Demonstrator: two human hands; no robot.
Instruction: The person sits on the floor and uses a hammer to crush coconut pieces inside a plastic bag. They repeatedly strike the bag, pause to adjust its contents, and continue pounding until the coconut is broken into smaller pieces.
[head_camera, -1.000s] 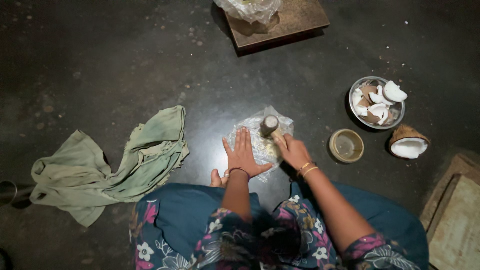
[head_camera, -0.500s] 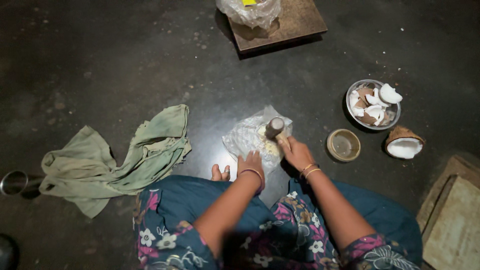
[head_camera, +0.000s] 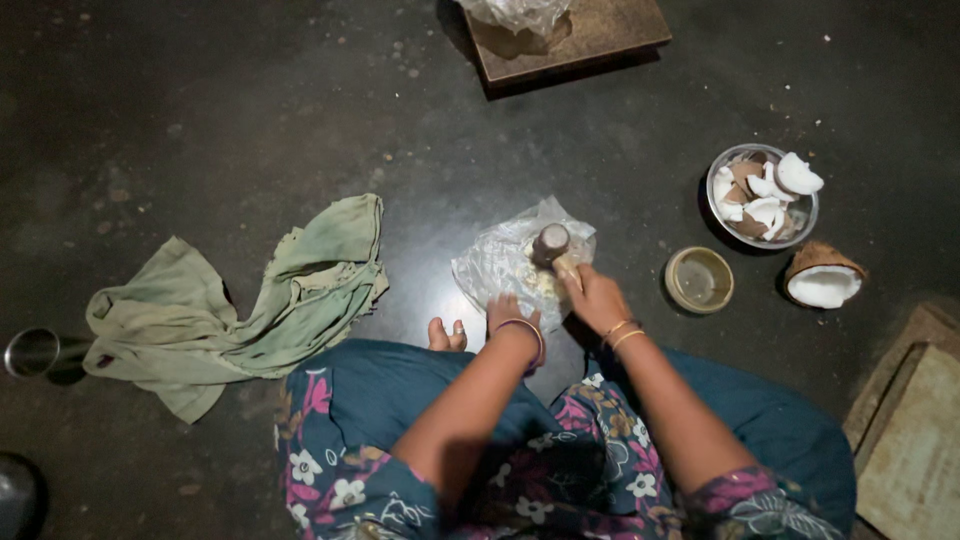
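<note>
I sit on a dark floor. My right hand grips a wooden pestle, whose round head stands over a crumpled clear plastic bag with pale crushed bits inside. My left hand rests on the near edge of that bag, fingers curled down onto it. A toe pokes out just left of the left hand.
A green cloth lies to the left, a metal cup beyond it. To the right stand a small round bowl, a steel bowl of coconut pieces and a coconut half. A wooden board with a plastic bag lies ahead.
My left hand drew back from lying flat with spread fingers on the bag to its near edge, fingers curled. The pestle shifted slightly right and stays in my right hand.
</note>
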